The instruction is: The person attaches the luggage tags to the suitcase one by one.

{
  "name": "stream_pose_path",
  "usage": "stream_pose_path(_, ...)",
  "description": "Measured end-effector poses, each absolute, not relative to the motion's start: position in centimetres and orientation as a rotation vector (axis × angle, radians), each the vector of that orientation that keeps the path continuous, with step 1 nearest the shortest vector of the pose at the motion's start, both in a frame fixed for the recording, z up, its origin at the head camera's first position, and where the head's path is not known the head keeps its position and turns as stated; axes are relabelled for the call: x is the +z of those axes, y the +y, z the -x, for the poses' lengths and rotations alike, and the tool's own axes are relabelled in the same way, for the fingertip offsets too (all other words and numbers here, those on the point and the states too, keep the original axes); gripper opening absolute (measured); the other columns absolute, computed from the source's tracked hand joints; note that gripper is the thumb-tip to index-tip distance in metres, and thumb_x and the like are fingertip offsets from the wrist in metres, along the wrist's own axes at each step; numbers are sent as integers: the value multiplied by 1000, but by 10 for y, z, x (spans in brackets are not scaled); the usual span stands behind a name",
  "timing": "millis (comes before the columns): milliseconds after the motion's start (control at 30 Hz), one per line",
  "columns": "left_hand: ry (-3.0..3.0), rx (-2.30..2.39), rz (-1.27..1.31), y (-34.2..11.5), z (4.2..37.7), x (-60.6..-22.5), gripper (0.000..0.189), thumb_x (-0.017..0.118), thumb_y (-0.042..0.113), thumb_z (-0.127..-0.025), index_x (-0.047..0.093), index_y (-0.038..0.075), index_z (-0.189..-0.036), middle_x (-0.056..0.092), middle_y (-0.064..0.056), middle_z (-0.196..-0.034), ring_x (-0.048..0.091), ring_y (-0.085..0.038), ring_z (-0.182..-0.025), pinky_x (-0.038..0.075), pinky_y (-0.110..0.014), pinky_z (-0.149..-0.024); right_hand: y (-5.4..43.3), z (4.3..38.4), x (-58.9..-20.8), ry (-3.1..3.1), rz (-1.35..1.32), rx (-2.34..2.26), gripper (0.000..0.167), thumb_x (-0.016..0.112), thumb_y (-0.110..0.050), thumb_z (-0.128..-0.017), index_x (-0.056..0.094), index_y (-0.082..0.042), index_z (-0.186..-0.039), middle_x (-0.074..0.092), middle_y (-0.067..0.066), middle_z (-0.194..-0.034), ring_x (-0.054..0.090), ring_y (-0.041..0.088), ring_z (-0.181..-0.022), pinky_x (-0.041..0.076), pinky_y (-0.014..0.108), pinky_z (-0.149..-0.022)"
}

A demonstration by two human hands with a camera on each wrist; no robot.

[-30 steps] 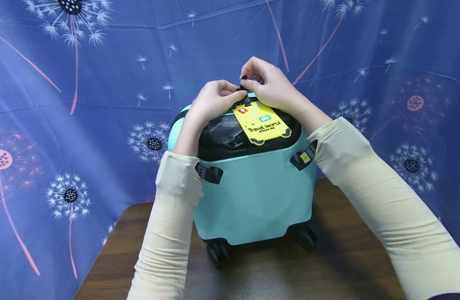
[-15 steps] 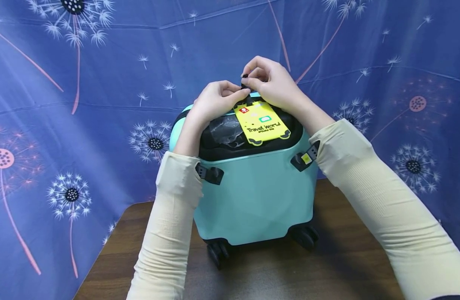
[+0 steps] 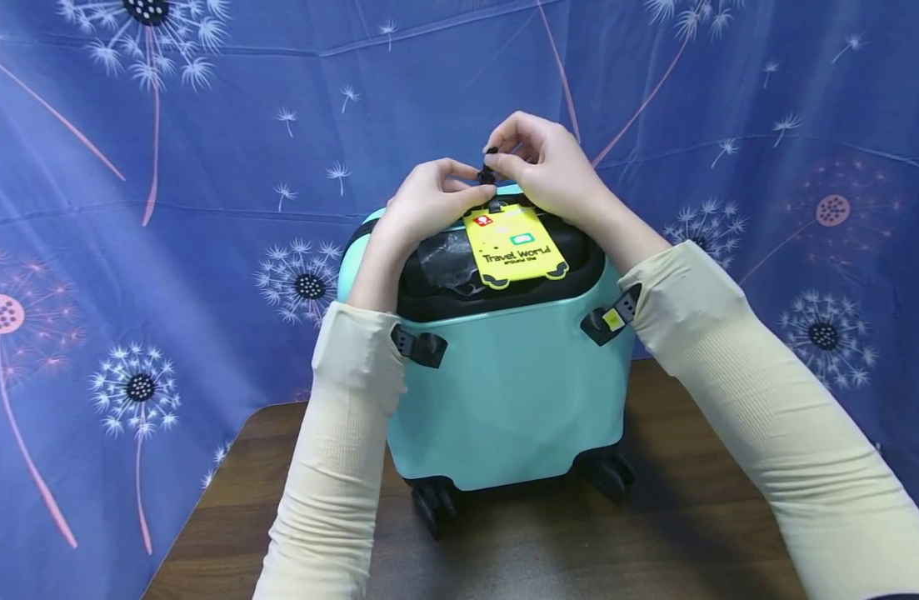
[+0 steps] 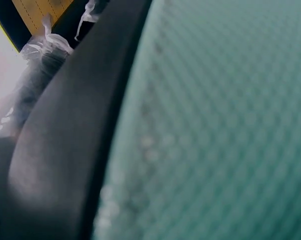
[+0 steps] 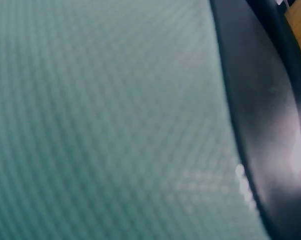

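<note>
A turquoise suitcase (image 3: 504, 400) stands upright in the head view. Over its black top panel (image 3: 444, 304) lies a yellow luggage tag (image 3: 515, 246), printed "Travel World". The tag's black strap (image 3: 489, 167) rises from its upper end between both hands. My left hand (image 3: 429, 200) pinches the lower part of this strap between thumb and fingers. Slightly higher, my right hand (image 3: 552, 171) pinches the strap's upper end. The suitcase handle is mostly hidden behind the hands. Neither wrist view shows fingers; the suitcase's textured shell (image 4: 215, 125) fills most of the left one.
Black wheels (image 3: 605, 475) carry the suitcase on a brown wooden table (image 3: 564, 550). Clear plastic wrap (image 3: 452, 262) covers part of the top panel. Black wrist straps (image 3: 422, 346) sit at both cuffs. A blue dandelion-print curtain (image 3: 204, 167) hangs behind.
The tag has swung a little to the left and hangs straighter. More of the black strap shows between the two hands, which keep nearly the same place.
</note>
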State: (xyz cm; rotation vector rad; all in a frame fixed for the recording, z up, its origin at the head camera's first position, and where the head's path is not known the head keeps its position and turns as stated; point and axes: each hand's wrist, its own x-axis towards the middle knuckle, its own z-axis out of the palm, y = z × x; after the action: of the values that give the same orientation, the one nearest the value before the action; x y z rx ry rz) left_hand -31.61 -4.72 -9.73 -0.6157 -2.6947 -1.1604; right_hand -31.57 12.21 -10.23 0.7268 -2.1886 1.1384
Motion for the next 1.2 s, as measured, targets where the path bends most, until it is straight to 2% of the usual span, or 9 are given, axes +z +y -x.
stream_pose_path(167, -2674, -1176, 605, -48, 315, -98, 36, 63, 39, -88, 60, 14, -114, 67, -2, -105, 60, -12, -92, 45, -25, -81, 122, 315, -103, -2085, -738, 1234, 17, 66, -12, -87, 60, -9, -103, 62, -5, -81, 55, 11, -72, 41, 21, -69)
stream_pose_path(267, -2667, -1169, 606, -48, 316, -98, 34, 63, 38, -88, 60, 13, -110, 66, -2, -103, 59, -12, -91, 45, -25, -81, 122, 315, -103, -2068, -732, 1242, 17, 68, -13, -86, 64, -7, -102, 66, -2, -83, 58, 11, -71, 42, 20, -68)
stream_pose_path(400, -2674, -1150, 596, -49, 316, -98, 34, 62, 38, -89, 60, 13, -111, 67, -3, -105, 59, -12, -92, 44, -25, -83, 121, 315, -103, -2064, -708, 1242, 20, 70, -16, -85, 71, -5, -102, 70, 0, -91, 61, 7, -74, 45, 18, -69)
stream_pose_path(567, -2672, -1163, 599, -49, 316, -98, 33, 62, 37, -89, 59, 12, -112, 66, -3, -104, 59, -12, -91, 44, -24, -82, 122, 314, -103, -2099, -648, 1211, 24, 70, -24, -85, 73, -9, -104, 72, 2, -98, 62, 4, -79, 44, 17, -70)
stream_pose_path(800, -2666, -1185, 610, -48, 316, -98, 32, 62, 36, -90, 59, 11, -111, 65, -4, -101, 59, -13, -87, 45, -23, -80, 123, 314, -104, -2129, -594, 1102, 30, 65, -35, -87, 75, -7, -94, 66, -2, -78, 54, 8, -73, 35, 22, -64)
stream_pose_path(1200, -2664, -1144, 609, -48, 314, -98, 31, 61, 36, -90, 59, 12, -109, 66, -3, -101, 59, -12, -88, 45, -23, -79, 124, 315, -102, -2222, -634, 1132, 29, 66, -29, -87, 73, -4, -100, 67, -3, -84, 56, 6, -79, 41, 20, -70)
